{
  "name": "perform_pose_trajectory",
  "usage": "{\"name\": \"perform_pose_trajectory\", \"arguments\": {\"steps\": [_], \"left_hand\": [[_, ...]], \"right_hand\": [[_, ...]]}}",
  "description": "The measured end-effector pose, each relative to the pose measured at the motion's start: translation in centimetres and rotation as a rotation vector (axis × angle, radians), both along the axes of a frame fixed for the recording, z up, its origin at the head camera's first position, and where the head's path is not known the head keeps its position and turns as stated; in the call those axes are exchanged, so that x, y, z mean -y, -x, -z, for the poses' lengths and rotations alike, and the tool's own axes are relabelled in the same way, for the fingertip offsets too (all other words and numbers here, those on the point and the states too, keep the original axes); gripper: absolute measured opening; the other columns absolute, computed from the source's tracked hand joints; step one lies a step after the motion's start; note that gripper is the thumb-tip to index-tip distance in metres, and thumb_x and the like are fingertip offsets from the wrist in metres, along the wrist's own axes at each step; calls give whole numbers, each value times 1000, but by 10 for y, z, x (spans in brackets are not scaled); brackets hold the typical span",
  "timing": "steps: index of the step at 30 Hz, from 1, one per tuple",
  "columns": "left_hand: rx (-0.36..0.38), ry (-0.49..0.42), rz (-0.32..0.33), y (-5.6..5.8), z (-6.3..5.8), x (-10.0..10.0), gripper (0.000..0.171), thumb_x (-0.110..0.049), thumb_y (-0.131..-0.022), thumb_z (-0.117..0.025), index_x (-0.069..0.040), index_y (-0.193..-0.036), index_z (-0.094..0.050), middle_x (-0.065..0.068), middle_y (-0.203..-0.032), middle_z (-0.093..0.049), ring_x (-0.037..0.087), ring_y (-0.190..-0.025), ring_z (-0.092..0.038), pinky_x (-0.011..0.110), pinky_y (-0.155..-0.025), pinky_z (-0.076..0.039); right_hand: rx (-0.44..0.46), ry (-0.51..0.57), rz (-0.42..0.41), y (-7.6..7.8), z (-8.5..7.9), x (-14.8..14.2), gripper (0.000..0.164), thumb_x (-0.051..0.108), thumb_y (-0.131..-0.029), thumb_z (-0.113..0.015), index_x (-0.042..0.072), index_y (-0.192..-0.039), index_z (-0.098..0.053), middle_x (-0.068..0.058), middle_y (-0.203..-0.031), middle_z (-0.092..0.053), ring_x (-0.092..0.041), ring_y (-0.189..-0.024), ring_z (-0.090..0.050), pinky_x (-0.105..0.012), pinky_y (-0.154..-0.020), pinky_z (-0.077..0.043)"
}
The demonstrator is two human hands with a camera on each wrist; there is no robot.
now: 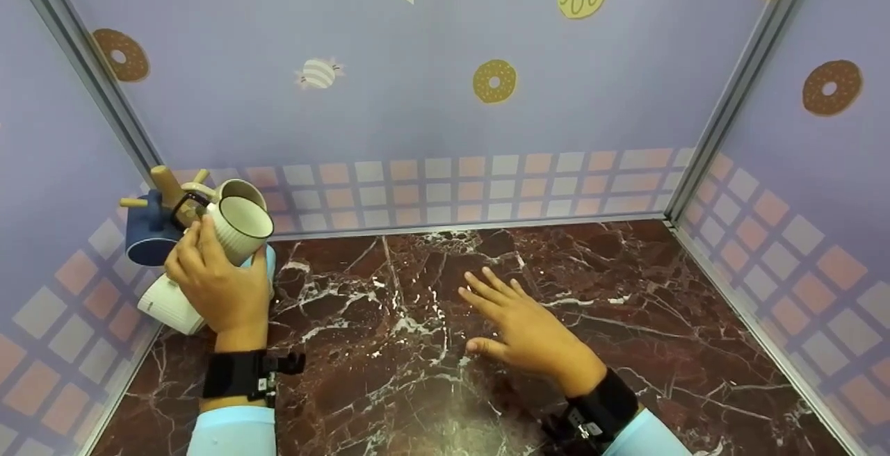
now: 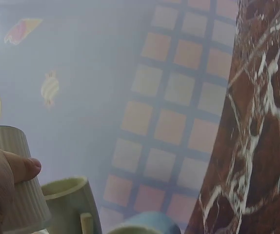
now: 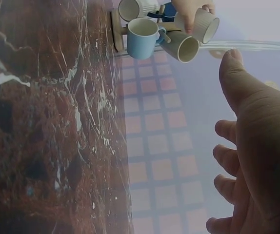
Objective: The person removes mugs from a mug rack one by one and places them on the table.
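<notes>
At the left, my left hand (image 1: 222, 282) grips a white ribbed mug (image 1: 240, 226) with a dark rim, its mouth facing right and up. The mug is by the top of a wooden mug tree (image 1: 165, 185); whether its handle touches a peg I cannot tell. Around the tree hang a dark blue mug (image 1: 147, 233), a white ribbed mug (image 1: 170, 306), a light blue mug (image 3: 141, 41) and a grey-green mug (image 3: 183, 48). Part of the light blue mug is behind my left hand in the head view. Over the table's middle, my right hand (image 1: 525, 327) is spread, holding nothing.
Below lies a dark red marbled tabletop (image 1: 389, 372). Purple walls with printed sweets enclose it; the back wall (image 1: 417, 115) stands right behind the mug tree, and a side wall (image 1: 786, 247) bounds the right.
</notes>
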State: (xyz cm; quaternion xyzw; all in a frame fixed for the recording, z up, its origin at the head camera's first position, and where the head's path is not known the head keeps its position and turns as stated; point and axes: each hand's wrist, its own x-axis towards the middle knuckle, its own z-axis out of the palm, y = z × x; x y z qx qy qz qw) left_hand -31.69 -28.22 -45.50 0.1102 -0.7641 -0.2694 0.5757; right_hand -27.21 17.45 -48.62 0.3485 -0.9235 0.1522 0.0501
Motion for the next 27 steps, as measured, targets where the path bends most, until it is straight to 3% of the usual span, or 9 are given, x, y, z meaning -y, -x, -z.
{"name": "perform_pose_trajectory", "arguments": {"steps": [7,10,15,20,23,27], "left_hand": [[-9,30,80,-7,-8,-27,90,-30,-82,-105,-7,-158,-63,27,-154,-65,53,-145,-56,63,-127,-48],[0,-31,154,-12,-15,-43,96,-33,-79,-107,-7,-160,-62,27,-155,-64,49,-146,-58,66,-124,-52],[74,-210,336,-22,-31,-73,109,-32,-75,-109,0,-163,-55,28,-160,-58,45,-146,-59,65,-124,-53],[205,-359,588,-30,-42,-95,107,-26,-77,-108,-4,-166,-52,19,-163,-59,37,-142,-62,60,-125,-54],[282,-409,724,-34,-43,-103,101,-23,-80,-107,-7,-165,-54,15,-157,-64,32,-140,-64,53,-122,-57],[372,-439,872,-36,-41,-112,95,-18,-83,-104,-8,-164,-55,15,-151,-69,33,-132,-70,33,-108,-66]], "right_hand": [[-4,10,12,2,-4,-2,94,80,-106,-50,26,-181,-31,7,-191,-12,-34,-179,-14,-72,-140,-17],[0,22,12,3,-6,-4,93,78,-106,-52,26,-181,-31,5,-191,-13,-37,-179,-16,-72,-140,-18],[3,43,12,4,-9,-9,91,73,-108,-55,23,-180,-32,0,-191,-15,-41,-178,-18,-72,-139,-19],[-2,42,26,5,-10,-12,88,70,-110,-54,22,-180,-32,0,-191,-15,-38,-178,-14,-71,-140,-19],[-9,57,24,5,-10,-14,86,67,-111,-56,19,-179,-35,-3,-191,-18,-39,-178,-16,-72,-139,-19],[-8,65,35,5,-11,-18,84,64,-111,-58,19,-179,-36,-3,-191,-18,-39,-178,-17,-70,-140,-19]]}}
